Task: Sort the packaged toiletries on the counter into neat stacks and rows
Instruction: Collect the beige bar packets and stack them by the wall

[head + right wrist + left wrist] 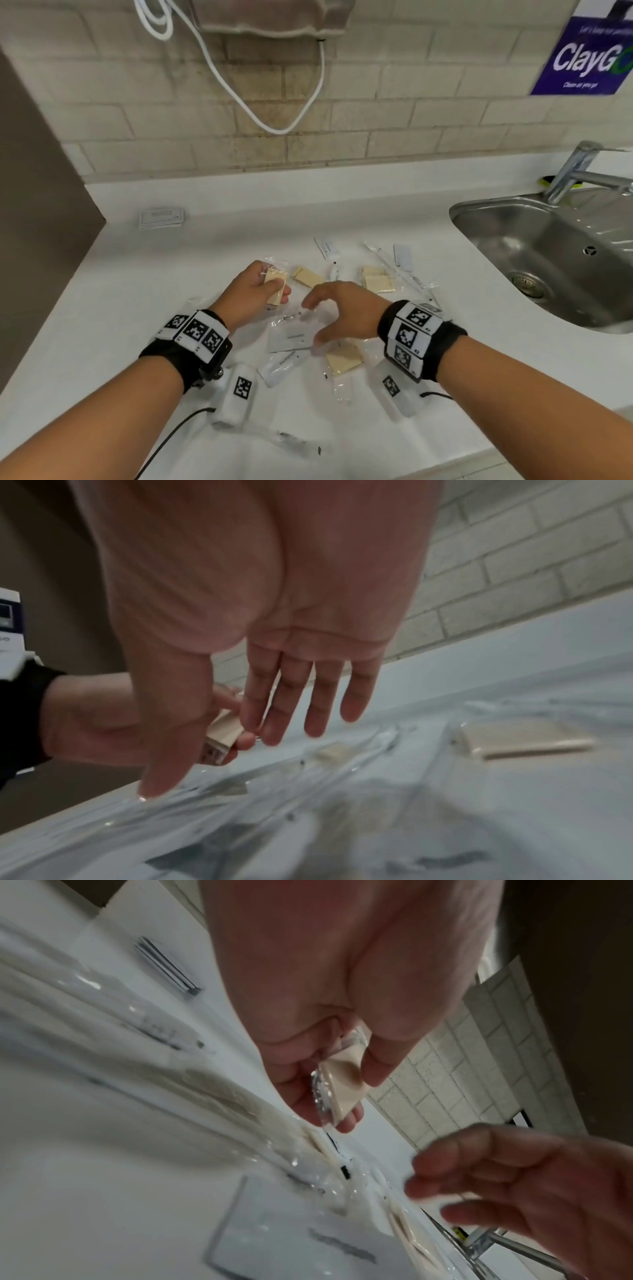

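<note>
Spanning the lower half of the head view, the white solid-surface counter [137, 291] carries the round-cornered stainless steel sink [534, 260] at the right edge and, at centre, a loose scatter of clear-wrapped toiletries, among them a flat white toothpaste sachet [279, 368] and a beige square soap bar in clear film [344, 358]. Just left of centre the left hand [251, 296] pinches a beige rectangular soap bar in crinkled clear wrap [275, 291] between thumb and fingers, lifted off the counter. Beside it the right hand [346, 308] hovers with fingers spread and empty, above the sachets.
</note>
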The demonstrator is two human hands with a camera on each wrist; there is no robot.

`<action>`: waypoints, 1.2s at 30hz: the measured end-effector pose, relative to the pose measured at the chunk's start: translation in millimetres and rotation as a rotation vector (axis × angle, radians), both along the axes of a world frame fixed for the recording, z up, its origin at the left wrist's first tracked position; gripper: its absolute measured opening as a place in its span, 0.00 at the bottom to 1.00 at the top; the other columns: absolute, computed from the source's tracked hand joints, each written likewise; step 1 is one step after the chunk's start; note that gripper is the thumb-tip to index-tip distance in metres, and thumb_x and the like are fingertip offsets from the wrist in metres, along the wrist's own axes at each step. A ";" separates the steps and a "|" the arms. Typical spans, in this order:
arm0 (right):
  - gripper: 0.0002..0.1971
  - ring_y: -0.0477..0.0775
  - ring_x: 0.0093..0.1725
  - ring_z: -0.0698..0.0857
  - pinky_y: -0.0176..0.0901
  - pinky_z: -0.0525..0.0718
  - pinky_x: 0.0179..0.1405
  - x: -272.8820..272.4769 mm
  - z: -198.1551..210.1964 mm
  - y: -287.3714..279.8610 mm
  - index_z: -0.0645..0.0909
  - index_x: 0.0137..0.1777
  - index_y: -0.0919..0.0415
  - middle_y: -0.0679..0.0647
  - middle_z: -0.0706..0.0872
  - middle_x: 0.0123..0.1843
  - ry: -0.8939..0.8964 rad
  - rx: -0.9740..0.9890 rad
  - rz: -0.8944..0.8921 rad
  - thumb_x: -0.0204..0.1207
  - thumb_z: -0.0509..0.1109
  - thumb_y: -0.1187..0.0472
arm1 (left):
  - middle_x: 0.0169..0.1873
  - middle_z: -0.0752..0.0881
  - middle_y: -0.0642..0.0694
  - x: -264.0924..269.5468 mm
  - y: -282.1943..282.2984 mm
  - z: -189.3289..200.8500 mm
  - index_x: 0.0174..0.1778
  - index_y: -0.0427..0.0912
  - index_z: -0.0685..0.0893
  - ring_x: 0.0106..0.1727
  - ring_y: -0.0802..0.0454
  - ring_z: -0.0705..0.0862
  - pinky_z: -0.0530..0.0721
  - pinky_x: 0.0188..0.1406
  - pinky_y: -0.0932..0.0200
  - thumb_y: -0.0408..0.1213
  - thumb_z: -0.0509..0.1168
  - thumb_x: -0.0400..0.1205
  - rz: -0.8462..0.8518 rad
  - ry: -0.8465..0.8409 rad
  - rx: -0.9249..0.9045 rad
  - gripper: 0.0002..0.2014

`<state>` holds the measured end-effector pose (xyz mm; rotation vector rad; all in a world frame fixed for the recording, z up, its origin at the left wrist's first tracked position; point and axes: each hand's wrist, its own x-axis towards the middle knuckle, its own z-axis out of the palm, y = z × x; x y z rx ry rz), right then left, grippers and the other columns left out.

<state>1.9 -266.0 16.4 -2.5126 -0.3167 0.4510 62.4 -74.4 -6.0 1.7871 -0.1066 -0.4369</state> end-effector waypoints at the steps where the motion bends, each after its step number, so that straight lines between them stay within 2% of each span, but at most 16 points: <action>1: 0.29 0.46 0.61 0.80 0.37 0.76 0.59 -2.7 -0.1 -9.4 0.79 0.65 0.50 0.45 0.83 0.63 0.028 -0.026 0.008 0.63 0.82 0.52 | 0.46 0.90 0.44 1.2 -5.8 0.3 0.58 0.42 0.77 0.49 0.49 0.90 0.86 0.46 0.54 0.38 0.64 0.83 -0.015 -0.001 0.005 0.09; 4: 0.30 0.49 0.60 0.81 0.43 0.80 0.63 -14.1 -11.0 -27.1 0.79 0.63 0.50 0.46 0.82 0.60 0.156 -0.181 0.074 0.60 0.83 0.53 | 0.41 0.90 0.46 4.5 -25.7 0.7 0.58 0.40 0.76 0.48 0.49 0.90 0.85 0.42 0.57 0.39 0.66 0.82 -0.057 -0.032 0.016 0.12; 7: 0.27 0.50 0.55 0.78 0.47 0.81 0.59 -17.9 -26.8 -34.9 0.79 0.61 0.49 0.45 0.77 0.51 0.096 -0.279 0.074 0.60 0.82 0.54 | 0.41 0.90 0.47 5.7 -42.9 2.7 0.59 0.40 0.77 0.51 0.49 0.90 0.85 0.41 0.61 0.39 0.66 0.82 -0.084 -0.060 0.027 0.12; 9: 0.25 0.49 0.50 0.77 0.47 0.81 0.56 -15.6 -29.0 -39.9 0.80 0.59 0.50 0.45 0.76 0.50 0.090 -0.248 0.036 0.61 0.82 0.55 | 0.43 0.91 0.46 6.9 -47.9 3.8 0.59 0.40 0.76 0.48 0.51 0.90 0.85 0.41 0.61 0.39 0.65 0.82 -0.091 -0.058 0.031 0.12; 13: 0.23 0.48 0.48 0.78 0.42 0.79 0.50 -3.0 -17.5 -53.1 0.82 0.56 0.52 0.48 0.78 0.51 0.065 -0.137 -0.043 0.61 0.83 0.58 | 0.48 0.91 0.41 12.7 -44.7 7.2 0.59 0.40 0.77 0.54 0.46 0.90 0.86 0.53 0.50 0.40 0.66 0.83 -0.025 -0.070 0.018 0.12; 15: 0.23 0.41 0.40 0.77 0.34 0.77 0.42 9.4 -4.7 -54.7 0.83 0.56 0.52 0.46 0.79 0.50 0.051 -0.045 -0.054 0.61 0.83 0.61 | 0.50 0.91 0.40 14.7 -40.8 9.1 0.60 0.39 0.77 0.55 0.46 0.90 0.86 0.55 0.48 0.43 0.66 0.83 -0.004 -0.054 0.004 0.14; 17: 0.24 0.38 0.35 0.76 0.32 0.76 0.38 25.5 10.0 -49.8 0.83 0.57 0.52 0.45 0.80 0.48 0.029 0.043 -0.032 0.61 0.83 0.64 | 0.51 0.91 0.40 14.6 -38.8 9.8 0.59 0.41 0.78 0.55 0.45 0.90 0.86 0.57 0.45 0.47 0.66 0.82 -0.020 -0.016 -0.005 0.16; 19: 0.23 0.40 0.32 0.78 0.32 0.78 0.38 42.4 22.7 -40.8 0.83 0.56 0.54 0.45 0.82 0.48 -0.013 0.103 0.004 0.61 0.83 0.67 | 0.52 0.90 0.43 14.3 -39.8 11.1 0.58 0.45 0.80 0.53 0.48 0.90 0.88 0.56 0.44 0.53 0.66 0.80 -0.067 0.038 0.024 0.17; 20: 0.21 0.39 0.32 0.78 0.32 0.79 0.38 50.3 26.8 -36.3 0.84 0.54 0.55 0.46 0.82 0.47 -0.039 0.119 0.014 0.61 0.82 0.69 | 0.52 0.89 0.44 14.2 -40.5 12.0 0.57 0.44 0.80 0.50 0.48 0.90 0.90 0.52 0.45 0.53 0.65 0.81 -0.079 0.083 -0.002 0.17; 22: 0.20 0.41 0.32 0.79 0.39 0.83 0.39 63.8 31.5 -29.7 0.83 0.53 0.57 0.47 0.83 0.47 -0.064 0.170 -0.009 0.62 0.82 0.71 | 0.48 0.88 0.43 14.5 -41.9 15.2 0.56 0.40 0.80 0.42 0.48 0.90 0.90 0.40 0.50 0.49 0.63 0.84 -0.076 0.188 -0.127 0.15; 24: 0.23 0.45 0.31 0.79 0.53 0.85 0.41 73.7 32.3 -28.7 0.78 0.54 0.58 0.51 0.84 0.48 -0.058 0.284 -0.091 0.61 0.83 0.69 | 0.45 0.88 0.39 17.8 -40.7 17.4 0.58 0.40 0.79 0.40 0.46 0.89 0.88 0.39 0.50 0.42 0.64 0.84 -0.084 0.198 -0.182 0.11; 26: 0.26 0.47 0.33 0.81 0.53 0.85 0.43 80.1 32.3 -32.8 0.76 0.56 0.58 0.52 0.83 0.49 -0.088 0.343 -0.140 0.60 0.85 0.66 | 0.46 0.89 0.39 24.0 -39.4 15.8 0.60 0.41 0.78 0.43 0.47 0.89 0.88 0.40 0.52 0.36 0.66 0.83 -0.128 0.122 -0.141 0.11; 29: 0.30 0.48 0.44 0.82 0.41 0.84 0.45 87.8 29.4 -52.5 0.76 0.60 0.55 0.48 0.81 0.53 -0.098 0.300 -0.161 0.60 0.85 0.63 | 0.49 0.89 0.42 35.4 -40.8 12.3 0.61 0.44 0.77 0.45 0.48 0.91 0.88 0.42 0.51 0.32 0.65 0.83 -0.081 0.041 -0.082 0.12; 31: 0.30 0.48 0.45 0.81 0.35 0.81 0.42 90.6 24.2 -75.7 0.76 0.62 0.55 0.47 0.81 0.53 -0.088 0.206 -0.220 0.62 0.83 0.66 | 0.51 0.89 0.41 41.7 -43.8 11.6 0.63 0.44 0.76 0.49 0.45 0.91 0.87 0.48 0.47 0.31 0.64 0.83 -0.039 0.039 -0.102 0.12; 33: 0.28 0.48 0.47 0.80 0.35 0.78 0.41 89.4 14.9 -98.7 0.77 0.62 0.55 0.46 0.81 0.53 -0.049 0.038 -0.264 0.63 0.81 0.68 | 0.51 0.89 0.40 45.6 -45.9 11.5 0.63 0.44 0.76 0.50 0.44 0.90 0.87 0.48 0.47 0.31 0.63 0.84 -0.009 0.036 -0.126 0.12; 36: 0.33 0.51 0.57 0.80 0.39 0.77 0.54 82.3 -6.5 -120.0 0.74 0.70 0.54 0.47 0.81 0.63 0.079 -0.155 -0.244 0.65 0.80 0.66 | 0.52 0.88 0.39 50.0 -53.2 9.8 0.64 0.44 0.75 0.52 0.43 0.89 0.84 0.48 0.49 0.31 0.62 0.84 0.013 0.026 -0.143 0.13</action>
